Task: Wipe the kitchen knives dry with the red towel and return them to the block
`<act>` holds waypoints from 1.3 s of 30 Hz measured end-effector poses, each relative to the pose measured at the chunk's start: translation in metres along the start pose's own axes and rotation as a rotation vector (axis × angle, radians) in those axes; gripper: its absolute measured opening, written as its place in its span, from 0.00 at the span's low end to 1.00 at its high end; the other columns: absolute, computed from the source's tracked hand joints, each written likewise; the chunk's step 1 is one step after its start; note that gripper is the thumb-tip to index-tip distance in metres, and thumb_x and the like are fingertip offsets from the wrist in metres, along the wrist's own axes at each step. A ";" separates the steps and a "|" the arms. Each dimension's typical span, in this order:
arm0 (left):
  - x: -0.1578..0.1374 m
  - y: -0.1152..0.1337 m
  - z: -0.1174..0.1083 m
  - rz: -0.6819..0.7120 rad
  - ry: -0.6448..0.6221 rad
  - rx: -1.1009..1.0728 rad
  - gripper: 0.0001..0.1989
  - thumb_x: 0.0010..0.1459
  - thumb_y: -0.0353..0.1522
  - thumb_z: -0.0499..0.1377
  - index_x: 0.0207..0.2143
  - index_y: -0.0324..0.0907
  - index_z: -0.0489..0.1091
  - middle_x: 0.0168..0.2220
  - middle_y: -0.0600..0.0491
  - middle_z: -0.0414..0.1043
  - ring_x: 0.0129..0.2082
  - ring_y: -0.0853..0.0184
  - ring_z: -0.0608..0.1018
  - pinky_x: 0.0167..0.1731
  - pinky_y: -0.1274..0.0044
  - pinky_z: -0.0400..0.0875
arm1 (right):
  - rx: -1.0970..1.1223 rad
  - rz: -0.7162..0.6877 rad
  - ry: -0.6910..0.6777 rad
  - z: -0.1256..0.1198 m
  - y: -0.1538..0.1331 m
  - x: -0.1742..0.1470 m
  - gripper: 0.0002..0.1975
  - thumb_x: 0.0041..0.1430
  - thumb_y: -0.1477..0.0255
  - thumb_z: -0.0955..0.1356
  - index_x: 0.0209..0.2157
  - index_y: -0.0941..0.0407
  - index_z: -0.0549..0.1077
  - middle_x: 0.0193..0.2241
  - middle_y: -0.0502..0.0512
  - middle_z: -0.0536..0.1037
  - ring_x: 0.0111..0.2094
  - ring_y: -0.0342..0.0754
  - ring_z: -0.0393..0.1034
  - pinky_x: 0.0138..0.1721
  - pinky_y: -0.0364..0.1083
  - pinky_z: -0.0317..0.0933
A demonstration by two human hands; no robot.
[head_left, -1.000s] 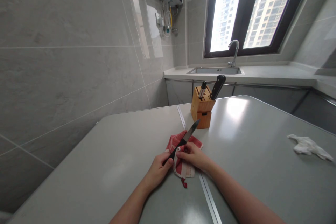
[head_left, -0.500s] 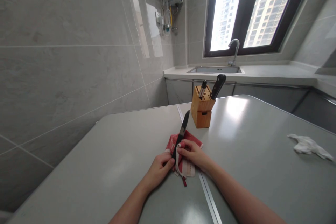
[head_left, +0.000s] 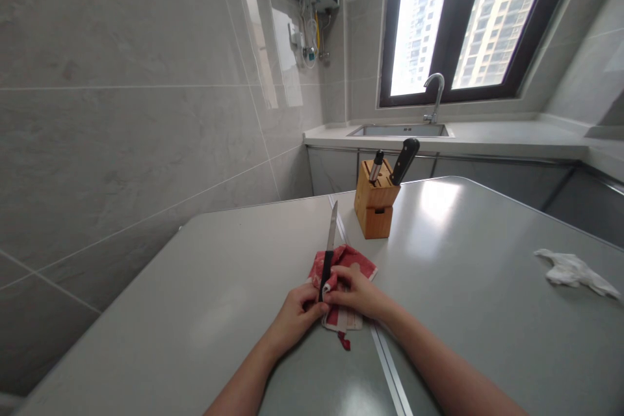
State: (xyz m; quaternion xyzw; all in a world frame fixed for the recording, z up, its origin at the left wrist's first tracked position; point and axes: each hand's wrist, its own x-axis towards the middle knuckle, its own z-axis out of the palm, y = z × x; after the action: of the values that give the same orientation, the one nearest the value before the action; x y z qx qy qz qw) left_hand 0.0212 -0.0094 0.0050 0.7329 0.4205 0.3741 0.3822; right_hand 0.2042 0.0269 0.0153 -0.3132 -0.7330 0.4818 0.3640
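A knife (head_left: pixel 332 234) with a black handle points away from me, blade tip toward the back of the table. My left hand (head_left: pixel 298 313) is closed on the butt of its handle. Against the handle's right side my right hand (head_left: pixel 355 291) pinches a fold of a red and white cloth (head_left: pixel 361 261). The rest of that cloth lies spread under the knife and both hands, with a red loop at its near edge. Behind the knife, a little to the right, stands a wooden knife block (head_left: pixel 377 222) holding a large black-handled knife (head_left: pixel 405 161) and a smaller black-topped tool (head_left: pixel 376 165).
The pale table (head_left: pixel 234 273) has a metal seam (head_left: pixel 390 367) running through it. A crumpled white cloth or tissue (head_left: pixel 575 271) lies at the right. Beyond the table are a counter with a sink (head_left: pixel 400 130) and faucet (head_left: pixel 439 94). A tiled wall rises at the left.
The knife has turned: its blade now points more straight ahead and looks brighter. My right hand and its cloth fold have moved down the handle, nearer my left hand.
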 end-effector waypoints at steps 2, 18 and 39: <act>0.000 0.001 0.000 -0.003 0.002 -0.002 0.19 0.54 0.45 0.56 0.29 0.36 0.74 0.28 0.51 0.69 0.31 0.64 0.68 0.34 0.76 0.63 | -0.017 -0.003 0.013 0.000 0.001 0.001 0.11 0.46 0.70 0.71 0.35 0.56 0.73 0.33 0.51 0.75 0.36 0.49 0.67 0.39 0.46 0.60; 0.000 0.001 0.000 0.029 -0.007 0.003 0.20 0.59 0.44 0.50 0.29 0.36 0.71 0.29 0.51 0.67 0.32 0.65 0.67 0.36 0.76 0.62 | -0.069 0.017 0.057 -0.001 -0.001 0.002 0.05 0.50 0.70 0.69 0.27 0.56 0.70 0.26 0.49 0.73 0.31 0.47 0.65 0.34 0.44 0.58; -0.001 -0.003 0.001 -0.006 -0.043 0.030 0.22 0.62 0.43 0.45 0.23 0.38 0.63 0.24 0.56 0.59 0.25 0.70 0.63 0.28 0.80 0.57 | 0.393 0.157 0.226 0.000 0.007 0.004 0.14 0.47 0.60 0.71 0.28 0.57 0.69 0.25 0.48 0.70 0.27 0.43 0.64 0.29 0.42 0.57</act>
State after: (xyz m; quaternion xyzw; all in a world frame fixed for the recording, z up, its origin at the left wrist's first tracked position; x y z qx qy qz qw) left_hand 0.0204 -0.0092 0.0020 0.7452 0.4198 0.3509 0.3814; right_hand 0.2029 0.0328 0.0094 -0.3445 -0.5531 0.6040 0.4589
